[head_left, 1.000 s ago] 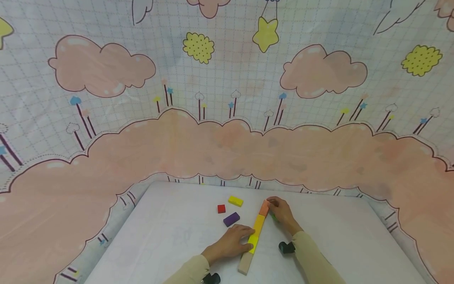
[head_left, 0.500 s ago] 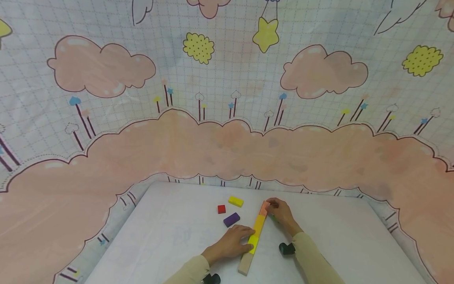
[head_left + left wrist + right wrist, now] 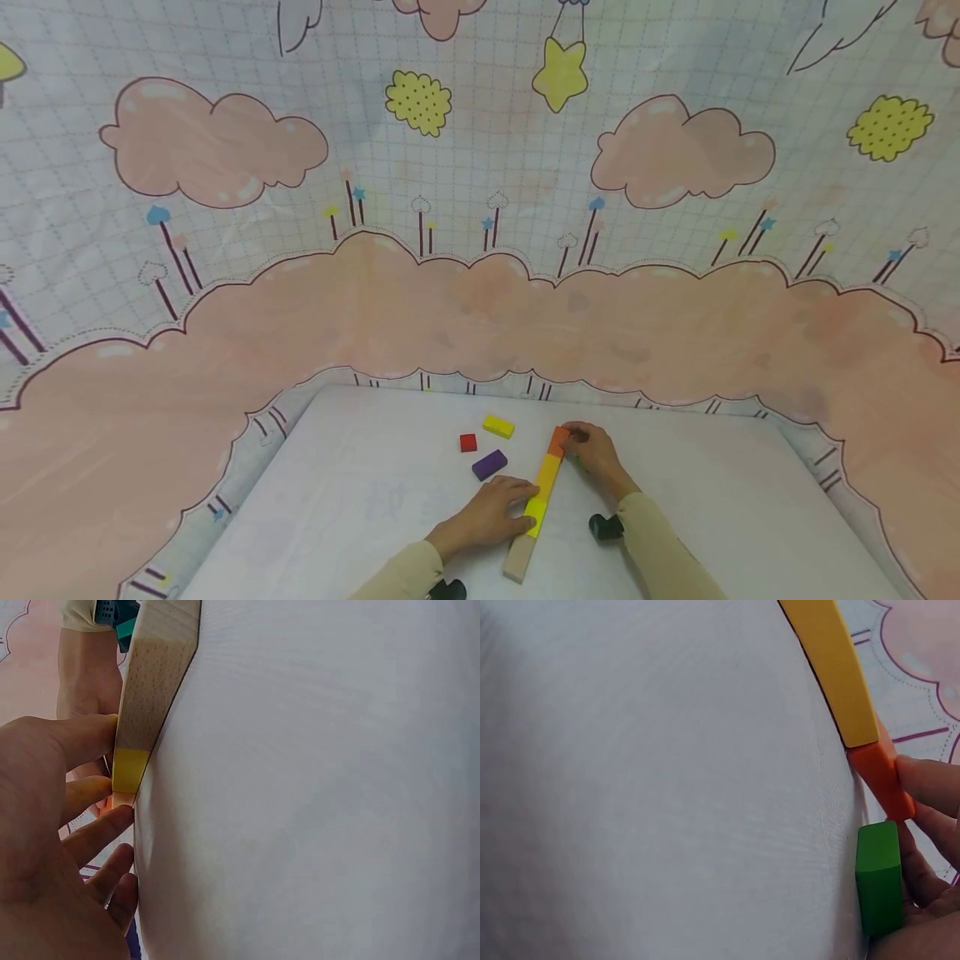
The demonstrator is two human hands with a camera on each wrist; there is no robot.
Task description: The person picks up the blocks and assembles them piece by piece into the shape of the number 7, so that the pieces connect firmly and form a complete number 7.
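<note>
A straight row of blocks lies on the white table: bare wood (image 3: 519,558) nearest, then bright yellow (image 3: 536,518), amber-yellow (image 3: 551,475) and orange (image 3: 557,442) at the far end. My left hand (image 3: 483,517) rests against the row's left side, thumb and fingertips touching it around the yellow part, fingers loosely extended. With thumb and finger, my right hand (image 3: 595,447) pinches the orange block (image 3: 883,780), whose end meets the amber one (image 3: 836,671). A green block (image 3: 880,881) stands beside my right palm; the hand mostly hides it in the head view.
Left of the row's far end lie a small red block (image 3: 468,442), a yellow block (image 3: 498,427) and a purple block (image 3: 490,464). Dark wrist cameras (image 3: 605,527) sit at both cuffs. A patterned cloth (image 3: 480,317) hangs behind the table.
My right hand has shifted slightly nearer along the row with the orange block, whose top now looks a deeper orange. My left hand and the loose blocks keep their places.
</note>
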